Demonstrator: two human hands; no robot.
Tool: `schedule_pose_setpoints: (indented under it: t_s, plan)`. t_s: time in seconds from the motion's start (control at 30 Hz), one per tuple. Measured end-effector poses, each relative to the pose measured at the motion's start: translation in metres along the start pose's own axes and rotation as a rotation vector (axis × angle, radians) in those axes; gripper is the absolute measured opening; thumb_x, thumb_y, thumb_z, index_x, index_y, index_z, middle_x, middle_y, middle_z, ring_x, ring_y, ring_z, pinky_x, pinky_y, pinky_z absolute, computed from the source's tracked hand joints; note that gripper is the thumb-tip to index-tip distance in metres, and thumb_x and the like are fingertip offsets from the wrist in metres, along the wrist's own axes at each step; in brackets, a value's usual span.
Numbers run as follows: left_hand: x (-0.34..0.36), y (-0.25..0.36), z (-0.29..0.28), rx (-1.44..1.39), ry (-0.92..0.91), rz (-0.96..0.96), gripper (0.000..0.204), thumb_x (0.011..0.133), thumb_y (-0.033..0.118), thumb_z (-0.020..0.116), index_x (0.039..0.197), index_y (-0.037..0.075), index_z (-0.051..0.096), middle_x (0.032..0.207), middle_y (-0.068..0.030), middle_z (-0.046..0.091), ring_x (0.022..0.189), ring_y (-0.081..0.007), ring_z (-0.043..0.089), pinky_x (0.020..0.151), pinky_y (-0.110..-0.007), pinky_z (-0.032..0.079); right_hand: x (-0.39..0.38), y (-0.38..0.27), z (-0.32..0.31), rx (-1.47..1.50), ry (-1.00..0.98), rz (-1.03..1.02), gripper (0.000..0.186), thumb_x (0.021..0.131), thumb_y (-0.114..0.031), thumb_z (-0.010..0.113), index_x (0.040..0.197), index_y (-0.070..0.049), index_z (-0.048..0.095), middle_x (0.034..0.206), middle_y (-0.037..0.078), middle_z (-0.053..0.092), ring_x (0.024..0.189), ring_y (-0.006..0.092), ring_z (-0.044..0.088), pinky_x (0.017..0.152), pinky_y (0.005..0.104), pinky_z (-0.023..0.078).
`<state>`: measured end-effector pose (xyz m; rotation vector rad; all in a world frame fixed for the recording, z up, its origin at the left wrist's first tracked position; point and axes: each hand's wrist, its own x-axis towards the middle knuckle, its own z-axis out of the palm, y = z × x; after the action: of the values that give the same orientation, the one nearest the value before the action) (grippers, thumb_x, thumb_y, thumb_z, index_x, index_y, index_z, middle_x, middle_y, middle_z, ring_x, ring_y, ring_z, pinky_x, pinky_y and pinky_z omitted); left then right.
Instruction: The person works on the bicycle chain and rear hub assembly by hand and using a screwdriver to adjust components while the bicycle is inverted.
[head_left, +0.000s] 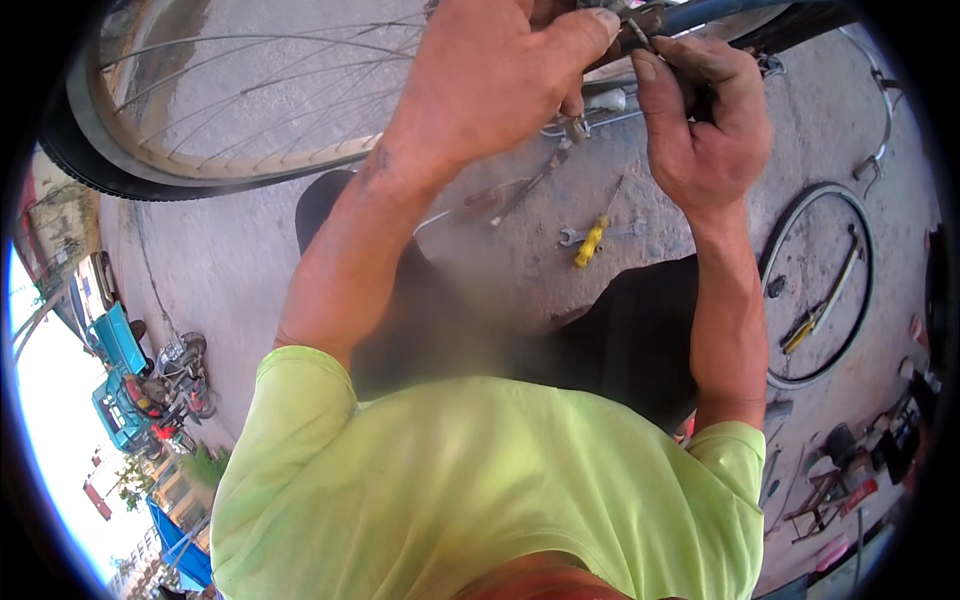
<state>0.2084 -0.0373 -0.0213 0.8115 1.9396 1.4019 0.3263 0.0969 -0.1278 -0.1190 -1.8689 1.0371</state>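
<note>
At the top centre of the head view, my left hand (490,75) grips the bicycle's dark frame (680,18), thumb pointing right and fingers mostly hidden behind it. Just right of it, my right hand (705,120) is closed, thumb and forefinger pinched at a small pale metal piece (637,32) on the frame; the exact part is unclear. A spoked wheel with a black tyre (115,175) fills the upper left. Beneath the hands lie a yellow-handled screwdriver (590,240), a metal wrench (572,236) and a long thin tool (520,195) on the concrete.
A loose wheel ring (800,375) lies at the right, with another yellow-handled tool (800,333) inside it. Assorted clutter and a stool (820,510) stand at the lower right. A teal vehicle (118,340) and a motorbike (180,375) are parked at the far left.
</note>
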Motion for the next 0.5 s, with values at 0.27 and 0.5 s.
schedule_pose_setpoints:
  t_s: [0.27,0.5]
  plan:
    - [0.0,0.001,0.002,-0.05,-0.007,0.054,0.018,0.098,0.011,0.063,0.109,-0.004,0.066,0.082,-0.004,0.067,0.06,-0.0084,0.059,0.055,-0.024,0.047,0.006,-0.01,0.007,0.128,0.099,0.125,0.02,0.094,-0.003,0.076,0.109,0.0,0.062,0.092,0.002,0.068,0.075,0.0039,0.057,0.066,0.0183,0.046]
    - [-0.001,-0.005,0.004,-0.079,0.01,0.119,0.019,0.098,0.01,0.064,0.108,-0.006,0.066,0.083,-0.0048,0.068,0.06,-0.0085,0.059,0.055,-0.025,0.048,0.001,-0.023,0.006,-0.027,-0.021,0.153,0.013,0.095,0.001,0.07,0.103,-0.001,0.061,0.085,0.001,0.064,0.075,0.0031,0.056,0.064,0.0199,0.045]
